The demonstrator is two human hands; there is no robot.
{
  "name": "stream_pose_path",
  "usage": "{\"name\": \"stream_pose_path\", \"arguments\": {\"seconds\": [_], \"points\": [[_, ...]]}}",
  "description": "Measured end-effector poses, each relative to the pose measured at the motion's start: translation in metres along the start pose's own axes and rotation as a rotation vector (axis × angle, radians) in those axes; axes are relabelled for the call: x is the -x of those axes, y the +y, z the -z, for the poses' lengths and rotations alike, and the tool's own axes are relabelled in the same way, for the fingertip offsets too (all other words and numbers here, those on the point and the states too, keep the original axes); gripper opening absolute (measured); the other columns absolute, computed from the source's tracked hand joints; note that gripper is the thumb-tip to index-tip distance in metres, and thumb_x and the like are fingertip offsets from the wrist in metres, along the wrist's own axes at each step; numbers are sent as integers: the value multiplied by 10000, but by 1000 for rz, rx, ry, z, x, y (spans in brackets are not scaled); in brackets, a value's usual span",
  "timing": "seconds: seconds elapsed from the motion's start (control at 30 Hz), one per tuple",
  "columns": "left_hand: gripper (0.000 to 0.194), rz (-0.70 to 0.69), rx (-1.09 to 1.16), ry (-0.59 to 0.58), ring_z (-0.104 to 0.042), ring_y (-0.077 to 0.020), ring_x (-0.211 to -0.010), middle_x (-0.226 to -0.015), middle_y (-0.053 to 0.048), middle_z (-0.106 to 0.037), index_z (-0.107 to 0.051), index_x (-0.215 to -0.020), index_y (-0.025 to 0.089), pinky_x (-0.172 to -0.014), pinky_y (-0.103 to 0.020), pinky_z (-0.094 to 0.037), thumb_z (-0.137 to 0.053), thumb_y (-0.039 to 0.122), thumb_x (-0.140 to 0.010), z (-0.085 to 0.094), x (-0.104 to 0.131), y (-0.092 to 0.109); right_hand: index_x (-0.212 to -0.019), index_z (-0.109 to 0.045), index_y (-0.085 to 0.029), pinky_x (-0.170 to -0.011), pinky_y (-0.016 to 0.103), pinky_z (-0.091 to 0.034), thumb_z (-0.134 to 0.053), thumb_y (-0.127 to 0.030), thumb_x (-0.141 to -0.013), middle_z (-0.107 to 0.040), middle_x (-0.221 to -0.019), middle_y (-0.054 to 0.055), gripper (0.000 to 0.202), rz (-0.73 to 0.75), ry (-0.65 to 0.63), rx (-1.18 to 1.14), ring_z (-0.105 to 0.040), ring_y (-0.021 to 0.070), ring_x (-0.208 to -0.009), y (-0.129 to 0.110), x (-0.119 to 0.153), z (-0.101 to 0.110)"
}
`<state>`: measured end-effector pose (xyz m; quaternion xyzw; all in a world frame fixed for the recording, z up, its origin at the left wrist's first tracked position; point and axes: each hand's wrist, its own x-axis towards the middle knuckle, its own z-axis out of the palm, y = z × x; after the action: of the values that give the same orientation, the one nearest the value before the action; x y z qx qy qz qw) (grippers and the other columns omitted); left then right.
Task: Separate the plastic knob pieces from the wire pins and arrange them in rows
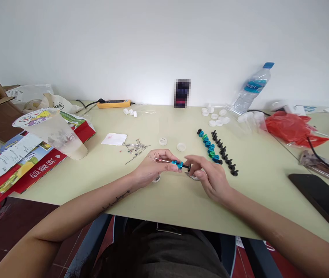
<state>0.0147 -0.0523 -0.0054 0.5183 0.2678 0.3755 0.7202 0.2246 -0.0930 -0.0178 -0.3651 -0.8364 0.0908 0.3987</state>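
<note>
My left hand (158, 165) pinches a small blue-and-black stem-shaped piece (178, 165) over the table, its blue section by the thumb and fingertips. A thin metal rod (164, 160) with a reddish bit lies in line with it and runs back across the left fingers. My right hand (212, 175) is curled round the black end of this piece, fingertips against or very close to it. Under the hands are a small round white container (156, 178), partly hidden by the left hand, and several short metal pins (191, 176), partly covered by the right.
Beyond the hands lie thin pins (137, 146), white paper (114, 139) and white caps (181, 147). Rows of blue-green pieces (210, 147) and black pieces (224, 151) run on the right. A cup (57, 135) leans at left; a bottle (252, 88) and phone (320, 200) are at right.
</note>
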Motion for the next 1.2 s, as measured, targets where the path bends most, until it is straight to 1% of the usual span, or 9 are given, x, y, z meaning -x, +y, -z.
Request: {"name": "stream_pose_path", "arguments": {"seconds": [0.1,0.27,0.37,0.43,0.63,0.8,0.97,1.07,1.2], "points": [[237,-39,18,6,-667,-153,-774,-838,-51,-699,-649,-793,121,-802,-310,-501,-801,216,-639,1,-1,1,-1259,-453,-180,-624,270,-482,-246,-439,-982,-649,-871,71,432,34,23,-30,-605,137,-681,1,1,-2],[235,-62,16,17,-661,-137,-756,-858,-58,-701,-652,-796,119,-812,-299,-500,-801,211,-639,4,-3,1,-1026,-592,-180,-616,273,-475,-208,-478,-976,-650,-793,66,489,16,-80,-13,-604,150,-672,-1,-1,-2],[230,-79,34,24,-668,-145,-765,-855,-56,-704,-651,-790,116,-824,-317,-505,-801,201,-638,4,-3,2,-1273,-476,-198,-640,279,-495,-208,-514,-965,-658,-900,72,517,-79,21,-73,-616,140,-677,-1,-1,1],[232,-79,40,31,-672,-153,-771,-842,-55,-706,-649,-785,114,-834,-333,-505,-803,198,-632,4,-3,3,-1371,-391,-208,-663,285,-505,-223,-534,-956,-651,-935,76,553,-43,36,-95,-622,141,-699,0,0,2],[235,-65,7,43,-678,-164,-787,-859,-58,-701,-646,-792,113,-850,-343,-499,-798,205,-639,5,-4,0,-1302,-506,-196,-595,268,-492,-178,-564,-944,-652,-768,46,609,-73,-41,-56,-611,146,-652,2,0,6],[236,-87,24,32,-674,-158,-772,-841,-46,-696,-641,-788,118,-829,-340,-509,-801,197,-634,5,-4,-4,-1388,-386,-197,-613,278,-500,-167,-597,-928,-637,-859,64,647,-9,-26,-32,-612,147,-660,0,1,5],[248,-51,37,24,-676,-155,-750,-812,-27,-697,-639,-770,125,-823,-343,-504,-816,195,-610,4,-4,-3,-1281,-486,-177,-595,273,-468,-134,-569,-945,-661,-815,58,625,-52,-146,-6,-604,144,-627,4,4,2],[254,-39,11,26,-682,-156,-745,-816,-26,-699,-641,-774,122,-810,-331,-501,-819,188,-605,2,-2,-2,-1246,-455,-186,-589,264,-451,-265,-518,-959,-663,-881,51,479,-124,-137,0,-585,121,-582,2,3,3],[260,-17,-13,-8,-674,-152,-779,-836,-46,-706,-645,-789,118,-798,-304,-496,-816,188,-607,-2,1,-5,-947,-499,-207,-534,247,-406,-383,-414,-956,-638,-748,4,237,-147,-144,0,-548,113,-528,-7,2,5]]}}
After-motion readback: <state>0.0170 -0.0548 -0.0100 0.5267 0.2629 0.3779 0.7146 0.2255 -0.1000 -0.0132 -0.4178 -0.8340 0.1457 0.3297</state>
